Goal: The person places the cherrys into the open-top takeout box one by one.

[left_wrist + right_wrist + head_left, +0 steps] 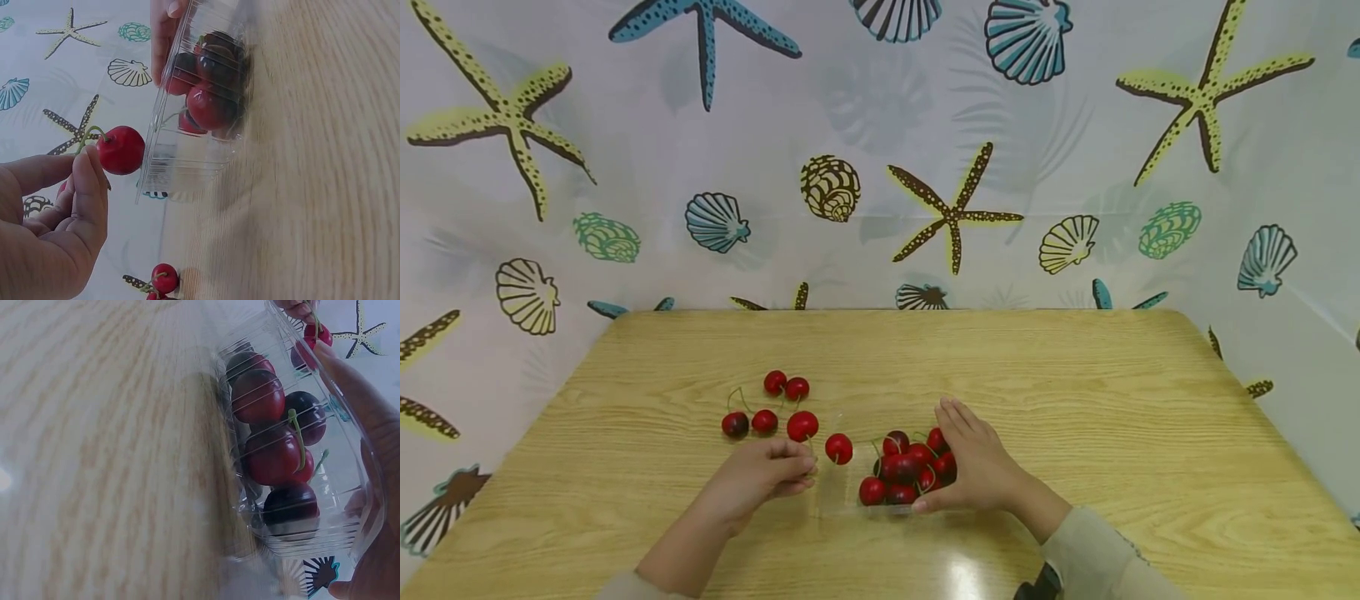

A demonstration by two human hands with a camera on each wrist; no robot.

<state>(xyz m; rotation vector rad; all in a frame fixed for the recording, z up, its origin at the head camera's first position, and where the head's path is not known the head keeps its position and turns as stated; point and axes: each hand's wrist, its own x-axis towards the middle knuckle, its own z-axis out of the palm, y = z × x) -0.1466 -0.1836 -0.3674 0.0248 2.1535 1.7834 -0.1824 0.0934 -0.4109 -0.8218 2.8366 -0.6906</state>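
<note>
My left hand [760, 479] pinches the green stem of a red cherry [122, 150], which hangs beside the rim of a clear plastic container [181, 165]. Another red cherry [802, 426] is close to those fingers; whether they hold it too I cannot tell. The container's right part carries a heap of dark and bright red cherries [898, 468], some with stems. My right hand [973, 467] grips the container at its right end, thumb on the near side and fingers on the far side. In the right wrist view, part of that hand [369, 406] shows along the rim.
Several loose cherries [765, 422] lie on the wooden table [1075, 383] left of the container, beyond my left hand. A white cloth [760, 125] printed with starfish and shells hangs behind the table and along its sides.
</note>
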